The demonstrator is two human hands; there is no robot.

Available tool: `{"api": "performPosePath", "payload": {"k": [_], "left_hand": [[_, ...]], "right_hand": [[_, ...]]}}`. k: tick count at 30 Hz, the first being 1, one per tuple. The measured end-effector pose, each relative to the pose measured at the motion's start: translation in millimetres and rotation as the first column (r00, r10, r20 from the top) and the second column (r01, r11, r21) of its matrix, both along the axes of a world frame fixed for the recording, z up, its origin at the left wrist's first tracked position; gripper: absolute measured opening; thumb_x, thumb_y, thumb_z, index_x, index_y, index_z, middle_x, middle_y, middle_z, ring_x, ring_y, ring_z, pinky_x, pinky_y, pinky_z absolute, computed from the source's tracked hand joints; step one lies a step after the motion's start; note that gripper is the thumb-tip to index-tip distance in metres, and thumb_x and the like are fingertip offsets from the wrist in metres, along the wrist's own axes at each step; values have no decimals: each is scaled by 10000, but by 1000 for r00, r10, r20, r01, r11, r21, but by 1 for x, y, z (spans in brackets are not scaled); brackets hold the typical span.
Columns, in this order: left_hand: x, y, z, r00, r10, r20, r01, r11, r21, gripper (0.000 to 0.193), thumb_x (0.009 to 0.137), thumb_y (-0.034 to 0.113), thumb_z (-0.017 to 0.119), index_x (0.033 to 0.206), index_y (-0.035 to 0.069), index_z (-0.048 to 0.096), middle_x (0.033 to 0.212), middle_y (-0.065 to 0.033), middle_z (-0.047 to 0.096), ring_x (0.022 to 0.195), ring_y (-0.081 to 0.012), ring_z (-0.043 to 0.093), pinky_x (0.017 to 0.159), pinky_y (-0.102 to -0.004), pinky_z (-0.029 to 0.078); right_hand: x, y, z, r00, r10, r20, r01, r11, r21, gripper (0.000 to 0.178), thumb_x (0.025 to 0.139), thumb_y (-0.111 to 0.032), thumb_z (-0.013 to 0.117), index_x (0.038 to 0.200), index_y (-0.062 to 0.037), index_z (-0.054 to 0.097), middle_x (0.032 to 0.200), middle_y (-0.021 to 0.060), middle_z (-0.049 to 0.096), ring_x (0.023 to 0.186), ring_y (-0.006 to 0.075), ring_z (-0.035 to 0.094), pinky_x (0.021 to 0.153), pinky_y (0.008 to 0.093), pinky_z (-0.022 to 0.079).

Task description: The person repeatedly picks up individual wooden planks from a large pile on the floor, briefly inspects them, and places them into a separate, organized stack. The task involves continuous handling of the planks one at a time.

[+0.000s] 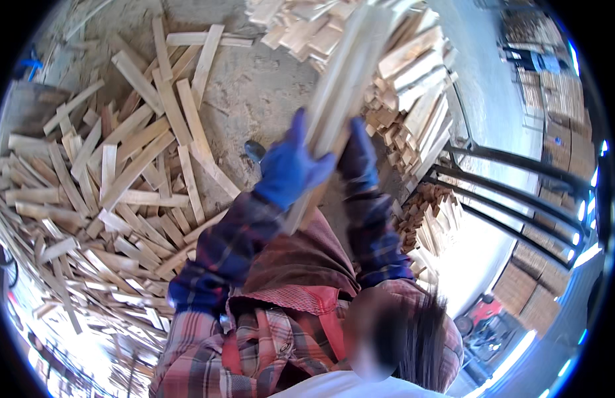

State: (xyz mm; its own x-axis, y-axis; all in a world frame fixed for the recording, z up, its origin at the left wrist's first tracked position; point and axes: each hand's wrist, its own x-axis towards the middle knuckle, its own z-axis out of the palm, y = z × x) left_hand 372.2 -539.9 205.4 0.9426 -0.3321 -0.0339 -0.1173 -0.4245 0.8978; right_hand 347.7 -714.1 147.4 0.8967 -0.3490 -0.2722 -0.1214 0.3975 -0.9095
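A small bundle of long, pale wooden boards (344, 79) is held out in front of me, blurred by motion at its far end. My left hand (289, 171), in a blue glove, grips its left side near the lower end. On the opposite edge, my right hand (358, 158), in a darker blue glove, presses against the boards, its fingers partly hidden behind them. The bundle points away from me toward a stacked heap of cut boards (413, 86).
Loose wooden slats (135, 146) lie in a large jumbled pile at left on the concrete floor (254, 79). A dark metal rack (519, 172) stands at right, with stacks of boards (523, 285) beyond it. Red machinery (486, 309) shows at lower right.
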Motion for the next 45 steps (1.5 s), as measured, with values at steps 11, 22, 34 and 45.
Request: {"api": "performPosePath", "payload": {"k": [11, 22, 34, 45], "left_hand": [[-31, -64, 52, 881, -458, 119, 415, 629, -657, 604, 828, 112, 662, 1351, -3, 382, 1318, -150, 501, 1170, -266, 542, 964, -356, 452], [-293, 493, -145, 71, 823, -564, -941, 243, 236, 178, 893, 290, 573, 797, 142, 598, 692, 20, 571, 596, -113, 550, 512, -273, 414], [-307, 344, -239, -121, 426, -897, -971, 137, 196, 181, 895, 281, 565, 937, 112, 615, 781, 13, 620, 644, -133, 590, 522, -304, 462], [12, 270, -260, -175, 223, -959, -960, 176, 217, 385, 877, 392, 591, 1132, 104, 586, 884, -9, 636, 737, -125, 593, 628, -275, 471]], "right_hand": [[-99, -177, -26, 882, -472, -12, 343, 658, -671, 351, 909, -266, 520, 1165, -35, 590, 922, 94, 586, 740, 191, 543, 679, 332, 450], [-87, 175, -143, 578, 763, -289, -814, 564, -140, 227, 858, -133, 665, 1061, -32, 644, 841, -44, 546, 741, 64, 473, 671, 212, 423], [91, 253, -166, 237, 720, -652, -955, 296, -21, 266, 843, -205, 671, 1044, -33, 641, 829, -6, 601, 720, 93, 542, 647, 242, 450], [319, 212, -259, 49, 500, -865, -884, 425, 196, 359, 863, -342, 642, 1139, -120, 584, 1003, 49, 635, 894, 191, 616, 713, 309, 469]]}}
